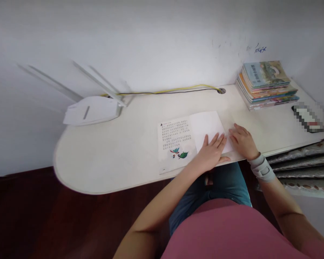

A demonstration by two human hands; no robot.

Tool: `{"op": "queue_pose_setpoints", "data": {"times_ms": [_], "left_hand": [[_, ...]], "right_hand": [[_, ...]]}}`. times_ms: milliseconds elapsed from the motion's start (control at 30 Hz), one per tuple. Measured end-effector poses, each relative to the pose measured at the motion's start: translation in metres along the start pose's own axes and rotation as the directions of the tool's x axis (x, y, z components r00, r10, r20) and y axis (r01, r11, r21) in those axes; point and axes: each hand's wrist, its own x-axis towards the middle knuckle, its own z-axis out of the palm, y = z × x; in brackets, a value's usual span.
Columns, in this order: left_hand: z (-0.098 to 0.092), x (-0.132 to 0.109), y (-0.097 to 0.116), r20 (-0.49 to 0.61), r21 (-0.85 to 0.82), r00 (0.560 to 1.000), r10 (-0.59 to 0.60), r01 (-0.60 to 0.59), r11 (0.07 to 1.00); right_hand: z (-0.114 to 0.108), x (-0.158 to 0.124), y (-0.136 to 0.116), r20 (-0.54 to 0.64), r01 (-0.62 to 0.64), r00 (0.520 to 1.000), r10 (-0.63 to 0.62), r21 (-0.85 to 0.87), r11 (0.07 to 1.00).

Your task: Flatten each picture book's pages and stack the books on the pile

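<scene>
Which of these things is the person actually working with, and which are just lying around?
Working with: the open booklet, touched by the left hand and right hand.

Lying around: the stack of picture books, the desk lamp, the yellow cable.

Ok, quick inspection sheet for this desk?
Surface: white desk, rounded end.
Job's things: open printed booklet, text and leaf picture; blank page under the hands.
Clutter: stacked picture books, desk lamp, pixelated object.
Grippers: left hand flat on the blank page; right hand at its edge, grey wrist brace.
Cables: yellow and black cables into desk grommet.
Surroundings: white wall, dark wood floor.
</scene>
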Motion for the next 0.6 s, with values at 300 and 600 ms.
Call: {"op": "queue_pose_setpoints", "data": {"times_ms": [300, 600], "left_hand": [[0.001, 0.011, -0.028, 0.039, 0.019, 0.942, -0.333, 0.332, 0.943], [0.011, 0.007, -0.023, 0.005, 0.027, 0.976, -0.216, 0.215, 0.976]], "right_hand": [[0.009, 0.019, 0.02, 0.179, 0.158, 0.971, -0.159, 0.019, 0.987], [0.01, 0.019, 0.015, 0.173, 0.14, 0.976, -0.134, -0.018, 0.99]]}}
